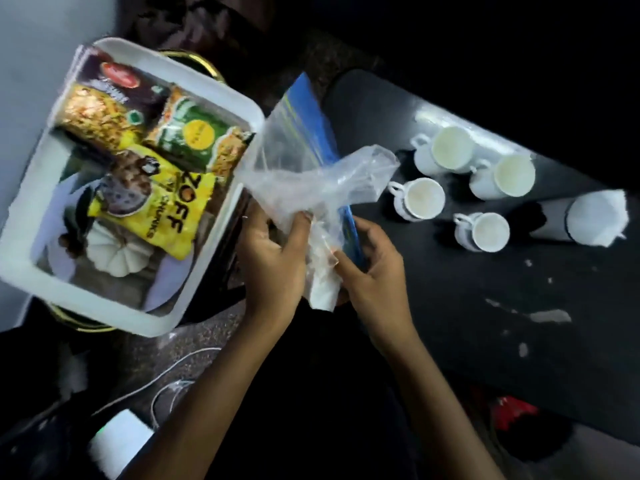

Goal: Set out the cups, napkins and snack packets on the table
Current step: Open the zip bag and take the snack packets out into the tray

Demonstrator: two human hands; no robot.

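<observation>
Hands (311, 258) grip crinkled clear plastic bag (311, 174) beside white rectangular tray (214, 95).

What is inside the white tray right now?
The white tray holds several snack packets: a yellow packet, a green packet and a dark packet. Lower down sits a white ribbed pumpkin-shaped piece. What lies beneath the packets is covered.

Four white cups (465, 188) are crowding the far end of the dark bench (485, 323), with a napkin-stuffed holder (588, 221) lying just beside them. The near stretch of bench is lying open for a hand to pass. A white tray (221, 98) of snack packets (156, 199) is blocking the left side.
</observation>
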